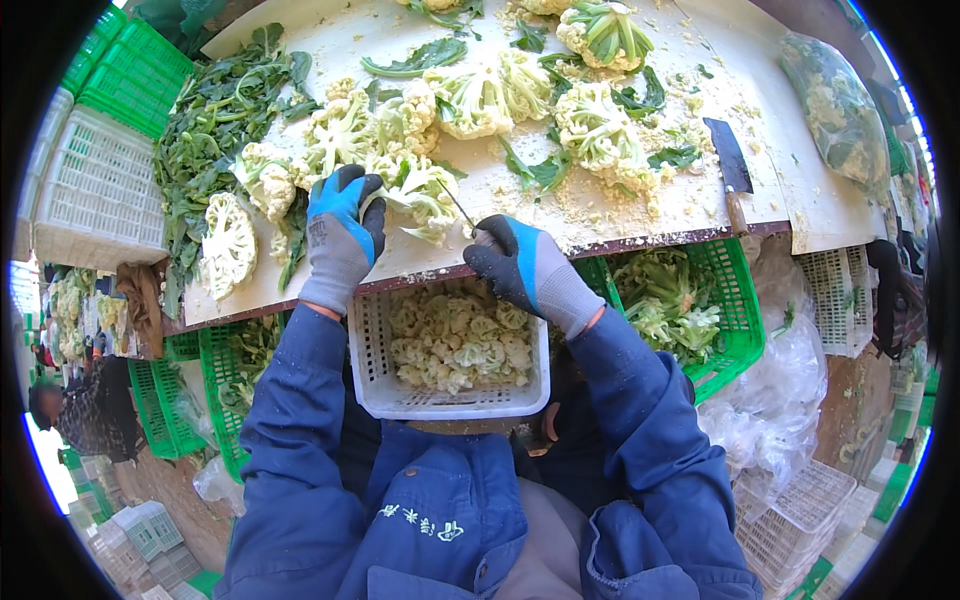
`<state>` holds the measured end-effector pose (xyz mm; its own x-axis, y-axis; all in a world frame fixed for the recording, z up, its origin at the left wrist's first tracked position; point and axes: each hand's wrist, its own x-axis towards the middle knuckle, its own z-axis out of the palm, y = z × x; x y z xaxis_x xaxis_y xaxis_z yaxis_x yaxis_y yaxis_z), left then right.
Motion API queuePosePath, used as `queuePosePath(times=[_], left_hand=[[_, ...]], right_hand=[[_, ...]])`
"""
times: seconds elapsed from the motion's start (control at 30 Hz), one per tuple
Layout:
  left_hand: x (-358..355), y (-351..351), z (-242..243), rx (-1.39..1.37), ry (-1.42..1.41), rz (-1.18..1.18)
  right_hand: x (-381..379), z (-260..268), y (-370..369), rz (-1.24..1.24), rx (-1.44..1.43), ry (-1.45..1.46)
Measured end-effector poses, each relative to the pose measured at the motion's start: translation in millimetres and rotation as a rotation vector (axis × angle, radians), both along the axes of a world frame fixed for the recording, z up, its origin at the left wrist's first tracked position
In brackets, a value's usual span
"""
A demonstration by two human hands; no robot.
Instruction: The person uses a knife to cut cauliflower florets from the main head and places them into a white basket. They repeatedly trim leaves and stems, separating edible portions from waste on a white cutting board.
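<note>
My left hand [341,221], in a grey, blue and black work glove, grips a cut cauliflower piece [420,191] by its left side, at the table's front edge. In a matching glove, my right hand [525,266] is closed around the handle of a small knife [456,202]. Its thin blade points up and left, beside the right end of that piece; whether it touches cannot be made out. Below both hands stands a white plastic basket [360,360] holding many small cauliflower florets [461,337].
More cauliflower heads [600,127] and crumbs lie across the white table [517,202]. Leaves [217,142] are heaped at the left. A cleaver [727,157] rests near the right edge. Green baskets [739,322] flank the white one. A filled plastic bag [832,112] sits far right.
</note>
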<state>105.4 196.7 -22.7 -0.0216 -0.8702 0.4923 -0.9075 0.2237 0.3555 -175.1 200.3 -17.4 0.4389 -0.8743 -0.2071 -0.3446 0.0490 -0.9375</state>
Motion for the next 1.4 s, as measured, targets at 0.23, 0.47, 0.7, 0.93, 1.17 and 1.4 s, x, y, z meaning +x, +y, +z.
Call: queuePosePath(times=[0.23, 0.47, 0.7, 0.93, 1.17, 1.4], left_hand=[[-24.4, 10.6, -1.4, 0.31, 0.441, 0.158], [-18.9, 10.0, -25.6, 0.387, 0.642, 0.038], [-24.8, 12.9, -14.4, 0.442, 0.688, 0.061], [-28.6, 14.6, -10.5, 0.489, 0.743, 0.057], [-19.8, 10.6, -33.2, 0.432, 0.707, 0.072], [-24.6, 5.4, -36.5, 0.436, 0.844, 0.115]], right_hand=[[2.4, -17.0, 18.6, 0.01, -0.217, 0.052], [5.2, 7.2, 16.1, -0.013, -0.052, -0.082], [15.5, 3.7, 12.1, 0.024, -0.053, -0.063], [23.6, -1.8, 12.3, -0.007, -0.147, -0.019], [27.4, -4.7, 7.6, 0.043, -0.227, 0.18], [4.2, -0.4, 11.1, -0.118, 0.113, -0.027]])
